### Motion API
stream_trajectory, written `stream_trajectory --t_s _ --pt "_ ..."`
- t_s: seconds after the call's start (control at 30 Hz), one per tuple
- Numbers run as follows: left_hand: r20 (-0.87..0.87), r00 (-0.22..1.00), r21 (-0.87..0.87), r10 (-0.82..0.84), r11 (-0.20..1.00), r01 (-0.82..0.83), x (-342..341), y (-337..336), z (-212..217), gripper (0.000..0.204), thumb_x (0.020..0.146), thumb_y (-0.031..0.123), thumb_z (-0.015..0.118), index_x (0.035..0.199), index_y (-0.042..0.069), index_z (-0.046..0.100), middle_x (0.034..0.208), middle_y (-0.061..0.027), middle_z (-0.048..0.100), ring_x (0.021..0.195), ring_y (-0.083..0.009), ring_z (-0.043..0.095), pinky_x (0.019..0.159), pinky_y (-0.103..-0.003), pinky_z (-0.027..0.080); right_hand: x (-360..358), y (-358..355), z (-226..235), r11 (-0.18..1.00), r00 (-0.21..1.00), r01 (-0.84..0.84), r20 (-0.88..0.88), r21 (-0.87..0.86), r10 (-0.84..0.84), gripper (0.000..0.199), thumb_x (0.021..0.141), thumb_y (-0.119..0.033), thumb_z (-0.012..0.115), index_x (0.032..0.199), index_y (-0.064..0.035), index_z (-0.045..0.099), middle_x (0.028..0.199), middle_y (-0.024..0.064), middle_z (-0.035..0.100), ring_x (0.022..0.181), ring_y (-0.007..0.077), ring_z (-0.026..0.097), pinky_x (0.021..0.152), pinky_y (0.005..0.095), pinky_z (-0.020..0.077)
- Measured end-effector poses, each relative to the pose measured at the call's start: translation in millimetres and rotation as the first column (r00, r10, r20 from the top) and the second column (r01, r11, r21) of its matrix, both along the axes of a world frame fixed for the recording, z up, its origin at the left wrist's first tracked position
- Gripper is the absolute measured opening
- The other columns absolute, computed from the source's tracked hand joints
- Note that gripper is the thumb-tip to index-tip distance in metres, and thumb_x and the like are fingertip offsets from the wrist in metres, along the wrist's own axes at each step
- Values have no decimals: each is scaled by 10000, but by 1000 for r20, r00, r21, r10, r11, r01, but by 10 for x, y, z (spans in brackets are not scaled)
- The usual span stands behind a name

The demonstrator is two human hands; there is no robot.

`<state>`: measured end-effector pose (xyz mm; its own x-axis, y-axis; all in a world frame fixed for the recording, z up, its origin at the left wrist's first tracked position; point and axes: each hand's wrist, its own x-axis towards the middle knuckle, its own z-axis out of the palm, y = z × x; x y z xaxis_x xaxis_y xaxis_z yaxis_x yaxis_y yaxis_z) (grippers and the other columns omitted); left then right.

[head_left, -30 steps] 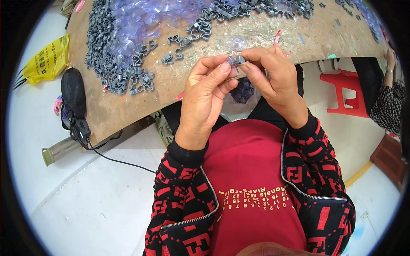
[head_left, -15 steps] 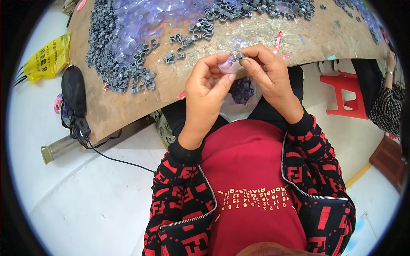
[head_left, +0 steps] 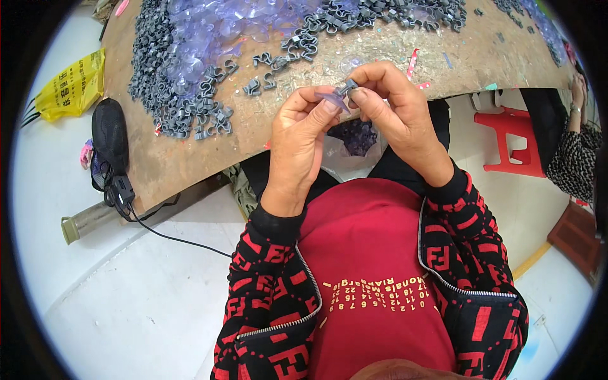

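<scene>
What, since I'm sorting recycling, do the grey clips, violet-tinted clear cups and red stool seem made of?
Grey clips: probably rigid plastic, satin; even grey with muted highlights.
Clear cups: likely plastic, perhaps soft vinyl, glossy; see-through with bright glints, though softness can't be confirmed.
Red stool: apparently moulded plastic, smooth; one even colour.

Worn brown desk [head_left: 253, 120], heaped beyond the fingers [head_left: 378, 71].
Carries a broad heap of grey clips [head_left: 152, 76] to the far left of the fingers, bordering a mound of clear, violet-tinted discs [head_left: 212, 30]; shows a few loose clips [head_left: 252, 87] nearer, to their left. Holds a lone clear disc [head_left: 351, 62] just beyond them, a red strip [head_left: 413, 62] to their right, and a small teal scrap [head_left: 492, 86] farther right.
</scene>
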<state>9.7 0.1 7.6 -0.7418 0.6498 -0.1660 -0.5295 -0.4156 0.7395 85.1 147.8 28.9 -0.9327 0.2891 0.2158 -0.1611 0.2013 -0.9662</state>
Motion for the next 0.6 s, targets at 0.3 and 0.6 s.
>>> stream_trajectory --t_s 0.3,0.6 --pt "-20 999 -16 -25 1000 25 13 4 -7 209 879 107 665 1048 6 593 958 -55 634 823 -110 597 726 -237 485 20 -22 -16 980 996 14 -88 200 3 224 927 -85 566 1129 1 524 899 31 572 787 90 559 698 228 467" --pt "-267 964 -186 3 981 -55 62 -33 116 176 886 89 652 1034 -2 621 940 -49 649 804 -91 596 736 -227 484 93 20 128 1000 999 20 -31 -11 -20 223 923 -77 562 1133 -1 563 877 9 557 779 66 537 667 207 419"
